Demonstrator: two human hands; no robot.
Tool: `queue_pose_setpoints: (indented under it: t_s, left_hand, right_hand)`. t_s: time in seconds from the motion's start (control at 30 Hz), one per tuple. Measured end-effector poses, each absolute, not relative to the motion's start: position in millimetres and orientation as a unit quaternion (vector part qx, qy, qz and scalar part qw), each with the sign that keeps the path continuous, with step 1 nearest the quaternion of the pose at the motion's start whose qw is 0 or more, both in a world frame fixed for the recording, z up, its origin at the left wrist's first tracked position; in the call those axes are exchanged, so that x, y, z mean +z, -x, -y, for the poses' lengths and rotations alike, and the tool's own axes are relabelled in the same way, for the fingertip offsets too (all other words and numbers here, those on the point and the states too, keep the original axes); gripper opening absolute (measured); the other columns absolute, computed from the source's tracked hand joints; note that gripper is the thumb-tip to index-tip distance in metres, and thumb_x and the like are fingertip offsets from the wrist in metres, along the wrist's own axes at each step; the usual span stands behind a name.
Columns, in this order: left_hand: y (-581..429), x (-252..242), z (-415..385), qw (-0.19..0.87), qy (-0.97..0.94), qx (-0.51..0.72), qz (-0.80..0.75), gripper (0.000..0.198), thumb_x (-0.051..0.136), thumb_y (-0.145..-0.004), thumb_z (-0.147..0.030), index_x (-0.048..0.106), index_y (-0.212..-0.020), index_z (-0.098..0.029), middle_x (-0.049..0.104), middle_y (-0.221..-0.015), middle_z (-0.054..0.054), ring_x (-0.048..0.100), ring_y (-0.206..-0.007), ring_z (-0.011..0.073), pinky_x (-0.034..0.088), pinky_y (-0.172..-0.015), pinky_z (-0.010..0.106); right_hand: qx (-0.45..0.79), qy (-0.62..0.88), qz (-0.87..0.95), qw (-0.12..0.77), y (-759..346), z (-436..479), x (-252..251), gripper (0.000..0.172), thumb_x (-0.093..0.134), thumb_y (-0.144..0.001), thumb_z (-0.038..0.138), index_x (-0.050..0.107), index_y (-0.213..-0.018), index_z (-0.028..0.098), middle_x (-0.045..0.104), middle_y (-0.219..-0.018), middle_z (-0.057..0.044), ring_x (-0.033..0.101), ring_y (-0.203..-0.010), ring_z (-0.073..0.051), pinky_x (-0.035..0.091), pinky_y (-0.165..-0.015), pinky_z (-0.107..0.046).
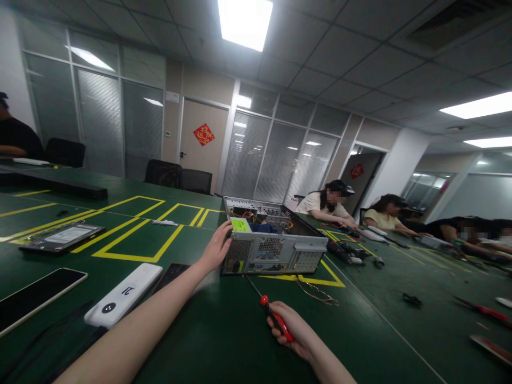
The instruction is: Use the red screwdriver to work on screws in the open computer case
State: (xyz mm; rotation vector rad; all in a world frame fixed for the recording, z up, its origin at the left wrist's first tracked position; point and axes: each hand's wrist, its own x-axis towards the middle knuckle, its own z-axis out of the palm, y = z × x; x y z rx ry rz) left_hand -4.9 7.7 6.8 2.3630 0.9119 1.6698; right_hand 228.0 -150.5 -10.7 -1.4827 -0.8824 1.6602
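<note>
An open computer case (pixel 288 250) lies on the green table, its perforated rear panel facing me, with cables and parts visible inside. My left hand (pixel 218 245) rests against the case's left rear corner, fingers extended, beside a bright yellow-green label (pixel 240 224). In my right hand (pixel 286 328) is a red and black screwdriver (pixel 281 322), gripped by its handle. Its thin shaft points up and left, the tip near the lower edge of the rear panel; whether it touches cannot be made out.
A hard drive (pixel 64 236), a phone (pixel 38 298) and a white device marked 21 (pixel 124 295) lie left on the table (pixel 208 341). Loose wires (pixel 318 293) and black parts (pixel 348 252) lie right. Other people sit along the far right side and at far left.
</note>
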Motion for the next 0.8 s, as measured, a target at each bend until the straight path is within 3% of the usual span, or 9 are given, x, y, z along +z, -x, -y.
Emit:
queue_pose_setpoints:
  t_s: [0.33,0.6,0.8]
  left_hand:
    - [4.7,5.6,-8.3,0.049,-0.776,0.557,-0.292,0.037,0.031,-0.093,-0.03,0.035,-0.128,-0.021,0.034,-0.141,0.011,0.033,-0.131,0.0206,0.028,-0.109,0.044]
    - [4.4,5.4,-8.5,0.045,-0.776,0.556,-0.294,0.037,0.031,-0.093,-0.031,0.035,-0.129,-0.022,0.034,-0.14,0.01,0.033,-0.131,0.021,0.029,-0.108,0.044]
    - [4.6,4.3,-9.5,0.051,-0.775,0.557,-0.295,0.037,0.03,-0.093,-0.031,0.034,-0.13,-0.023,0.033,-0.141,0.01,0.032,-0.132,0.0218,0.028,-0.109,0.046]
  right_hand:
    - [0.691,0.544,0.267,0.395,-202.3,155.3,-17.7,0.022,0.056,-0.079,0.026,0.035,-0.084,0.022,0.054,-0.06,0.003,0.045,-0.042,-0.004,0.024,-0.036,-0.009]
    - [0.703,0.534,0.263,0.39,-193.6,156.8,-16.9,0.014,0.051,-0.083,0.029,0.041,-0.08,0.02,0.054,-0.057,0.002,0.049,-0.043,-0.006,0.032,-0.039,-0.012]
    - [0.719,0.519,0.263,0.381,-189.9,155.1,-19.9,0.017,0.047,-0.086,0.032,0.051,-0.084,0.016,0.056,-0.058,0.0,0.052,-0.045,-0.008,0.036,-0.042,-0.017]
